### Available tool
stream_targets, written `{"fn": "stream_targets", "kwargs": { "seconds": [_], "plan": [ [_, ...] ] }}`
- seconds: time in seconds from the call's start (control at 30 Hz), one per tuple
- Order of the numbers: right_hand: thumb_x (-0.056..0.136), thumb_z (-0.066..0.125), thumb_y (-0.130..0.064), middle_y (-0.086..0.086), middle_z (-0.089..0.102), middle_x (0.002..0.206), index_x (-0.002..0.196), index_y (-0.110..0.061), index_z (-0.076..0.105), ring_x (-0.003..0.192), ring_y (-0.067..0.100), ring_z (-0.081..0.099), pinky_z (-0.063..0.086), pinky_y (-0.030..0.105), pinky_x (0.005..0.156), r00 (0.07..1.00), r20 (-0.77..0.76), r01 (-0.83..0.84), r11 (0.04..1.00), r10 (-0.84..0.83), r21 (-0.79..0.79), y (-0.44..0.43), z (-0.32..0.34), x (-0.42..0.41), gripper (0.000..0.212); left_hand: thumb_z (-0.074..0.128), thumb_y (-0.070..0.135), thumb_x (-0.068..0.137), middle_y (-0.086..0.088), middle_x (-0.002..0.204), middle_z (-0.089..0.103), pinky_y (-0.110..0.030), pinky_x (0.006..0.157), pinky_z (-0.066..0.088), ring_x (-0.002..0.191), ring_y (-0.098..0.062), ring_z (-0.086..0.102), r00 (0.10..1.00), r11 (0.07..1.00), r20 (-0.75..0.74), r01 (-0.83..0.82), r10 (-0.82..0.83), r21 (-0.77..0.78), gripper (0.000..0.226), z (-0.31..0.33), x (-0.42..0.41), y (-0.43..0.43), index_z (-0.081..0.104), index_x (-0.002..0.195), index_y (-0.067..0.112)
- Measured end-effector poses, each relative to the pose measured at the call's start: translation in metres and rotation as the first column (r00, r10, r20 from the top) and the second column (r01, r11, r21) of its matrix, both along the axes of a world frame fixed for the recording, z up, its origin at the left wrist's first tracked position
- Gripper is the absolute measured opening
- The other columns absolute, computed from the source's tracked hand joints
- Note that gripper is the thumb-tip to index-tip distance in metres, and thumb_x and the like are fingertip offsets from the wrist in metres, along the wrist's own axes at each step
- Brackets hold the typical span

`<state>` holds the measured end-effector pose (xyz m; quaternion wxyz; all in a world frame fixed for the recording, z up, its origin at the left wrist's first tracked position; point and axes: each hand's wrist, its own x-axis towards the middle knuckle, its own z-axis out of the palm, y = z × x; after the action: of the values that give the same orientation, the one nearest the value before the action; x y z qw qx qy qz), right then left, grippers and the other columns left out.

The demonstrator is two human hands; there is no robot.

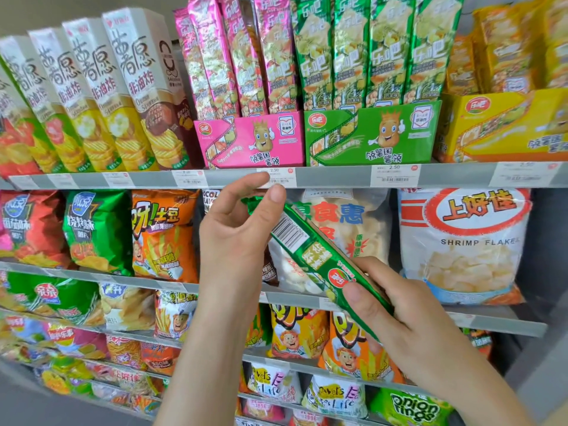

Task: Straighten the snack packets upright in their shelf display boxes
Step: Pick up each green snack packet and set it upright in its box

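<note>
A long green snack packet [310,256] lies slanted in front of the second shelf, barcode side toward me. My left hand [236,235] pinches its crimped upper end between thumb and forefinger. My right hand [399,315] grips its lower end, thumb on top. On the top shelf, the green display box [368,133] holds several upright green packets [378,50]. The pink display box [249,139] to its left holds pink packets [236,56] that lean left. At the right stands a yellow display box [504,127] with orange-yellow packets [504,47].
Tall white chip cartons [92,96] lean along the top shelf at the left. The shelf rail [338,176] carries price tags. Lower shelves hold crisp bags, a large shrimp flakes bag [461,244] and onion rings [412,410].
</note>
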<state>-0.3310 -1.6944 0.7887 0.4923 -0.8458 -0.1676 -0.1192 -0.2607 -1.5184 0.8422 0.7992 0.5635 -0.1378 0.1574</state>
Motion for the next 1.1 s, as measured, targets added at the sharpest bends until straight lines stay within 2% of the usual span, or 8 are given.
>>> {"fn": "stream_targets", "kwargs": {
  "seconds": [0.1, 0.2, 0.3, 0.43, 0.67, 0.83, 0.97, 1.1],
  "plan": [
    [0.083, 0.034, -0.081, 0.003, 0.062, 0.068, 0.108, -0.057, 0.050, 0.046, 0.020, 0.058, 0.044, 0.042, 0.045, 1.000, 0.019, 0.019, 0.999, -0.019, 0.029, 0.005, -0.002, 0.000, 0.039, 0.080, 0.042, 0.066, -0.009, 0.082, 0.055, -0.041, 0.066, 0.042, 0.074, -0.027, 0.050, 0.999, 0.997, 0.036, 0.027, -0.030, 0.069, 0.034, -0.005, 0.001, -0.004, 0.070, 0.095, 0.027],
    [0.085, 0.034, -0.079, -0.002, 0.060, 0.063, 0.110, -0.056, 0.049, 0.045, 0.018, 0.056, 0.042, 0.036, 0.042, 0.997, 0.060, 0.037, 0.998, -0.041, 0.058, 0.010, -0.001, 0.001, 0.038, 0.079, 0.035, 0.070, 0.002, 0.085, 0.073, -0.028, 0.065, 0.054, 0.077, -0.016, 0.068, 0.989, 0.989, 0.063, 0.130, -0.134, 0.075, 0.022, -0.013, -0.003, -0.013, 0.072, 0.089, 0.025],
    [0.086, 0.035, -0.077, -0.004, 0.057, 0.059, 0.111, -0.053, 0.051, 0.042, 0.011, 0.051, 0.036, 0.022, 0.039, 0.995, 0.081, 0.049, 0.995, -0.056, 0.083, 0.012, 0.000, 0.002, 0.038, 0.079, 0.035, 0.073, -0.001, 0.089, 0.075, -0.029, 0.071, 0.055, 0.084, -0.019, 0.071, 0.975, 0.970, 0.054, 0.206, -0.215, 0.130, 0.018, -0.021, -0.005, -0.015, 0.073, 0.086, 0.025],
    [0.085, 0.040, -0.078, -0.002, 0.062, 0.063, 0.113, -0.055, 0.052, 0.050, 0.013, 0.062, 0.044, 0.022, 0.045, 0.999, 0.048, 0.013, 0.988, -0.021, 0.151, 0.013, -0.003, 0.002, 0.038, 0.079, 0.033, 0.073, 0.001, 0.087, 0.075, -0.025, 0.068, 0.056, 0.081, -0.015, 0.071, 0.969, 0.957, 0.060, 0.227, -0.241, 0.179, 0.013, -0.025, -0.010, -0.016, 0.074, 0.085, 0.027],
    [0.073, 0.055, -0.081, 0.003, 0.067, 0.083, 0.106, -0.049, 0.062, 0.073, 0.025, 0.065, 0.052, 0.042, 0.069, 0.996, -0.067, -0.041, 0.960, 0.062, 0.277, 0.006, -0.016, 0.001, 0.047, 0.079, 0.041, 0.070, 0.001, 0.081, 0.069, -0.043, 0.074, 0.048, 0.078, -0.023, 0.059, 0.999, 0.999, 0.040, 0.029, -0.028, -0.031, 0.030, -0.008, 0.001, -0.009, 0.073, 0.090, 0.019],
    [0.076, 0.064, -0.069, -0.001, 0.071, 0.091, 0.103, -0.039, 0.068, 0.087, 0.019, 0.069, 0.054, 0.026, 0.075, 0.981, -0.109, -0.115, 0.927, 0.163, 0.358, 0.009, -0.019, -0.001, 0.040, 0.080, 0.038, 0.075, 0.003, 0.086, 0.070, -0.045, 0.079, 0.047, 0.080, -0.019, 0.061, 0.999, 0.998, 0.029, 0.023, -0.021, -0.051, 0.028, -0.005, 0.003, -0.007, 0.071, 0.094, 0.020],
    [0.082, 0.063, -0.052, -0.009, 0.073, 0.091, 0.103, -0.037, 0.069, 0.084, 0.004, 0.070, 0.050, 0.011, 0.070, 0.988, -0.064, -0.104, 0.905, 0.142, 0.412, 0.018, -0.016, -0.001, 0.026, 0.078, 0.036, 0.076, 0.004, 0.089, 0.071, -0.050, 0.084, 0.050, 0.084, -0.019, 0.064, 0.999, 1.000, 0.035, 0.028, -0.028, 0.011, 0.023, -0.008, -0.001, -0.010, 0.070, 0.093, 0.023],
    [0.081, 0.061, -0.056, -0.007, 0.073, 0.090, 0.102, -0.039, 0.068, 0.082, 0.009, 0.069, 0.051, 0.013, 0.069, 0.997, -0.028, -0.058, 0.903, 0.077, 0.426, 0.023, -0.012, 0.002, 0.028, 0.078, 0.033, 0.073, -0.002, 0.086, 0.071, -0.046, 0.078, 0.056, 0.082, -0.021, 0.066, 0.996, 0.992, 0.019, 0.081, -0.083, 0.096, 0.014, -0.019, -0.011, -0.017, 0.070, 0.083, 0.026]
  ]
}}
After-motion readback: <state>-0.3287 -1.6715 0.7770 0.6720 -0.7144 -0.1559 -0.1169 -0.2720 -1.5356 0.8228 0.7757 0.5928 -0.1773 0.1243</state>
